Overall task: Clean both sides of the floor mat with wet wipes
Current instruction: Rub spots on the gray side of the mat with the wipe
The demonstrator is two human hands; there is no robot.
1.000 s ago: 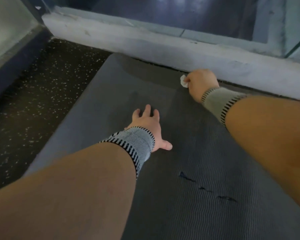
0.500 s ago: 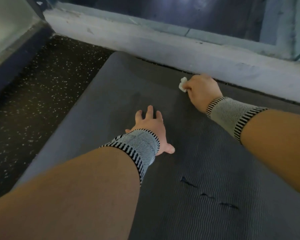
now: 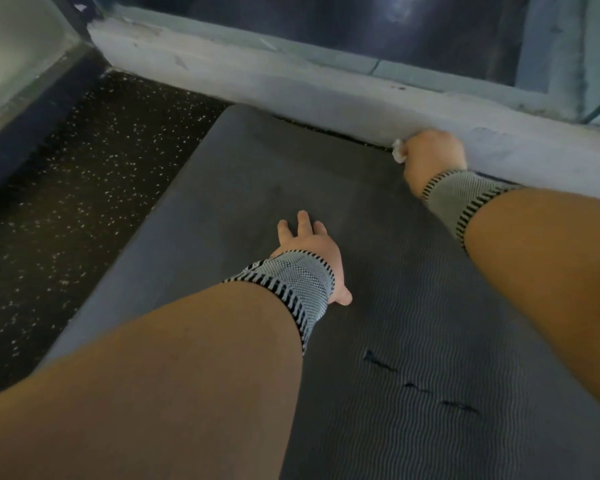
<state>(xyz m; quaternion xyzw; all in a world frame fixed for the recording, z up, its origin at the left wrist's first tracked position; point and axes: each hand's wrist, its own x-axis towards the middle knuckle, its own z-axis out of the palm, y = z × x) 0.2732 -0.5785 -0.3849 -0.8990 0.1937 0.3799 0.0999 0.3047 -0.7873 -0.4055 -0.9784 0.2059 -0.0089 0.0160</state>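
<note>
Mat (image 3: 413, 323) before ledge (image 3: 291, 81)

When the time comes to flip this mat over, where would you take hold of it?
Probably the far left corner of the floor mat. It lies free on the speckled floor, reachable from the left. The far edge butts against the ledge, where the right hand grips the wet wipe.
</note>
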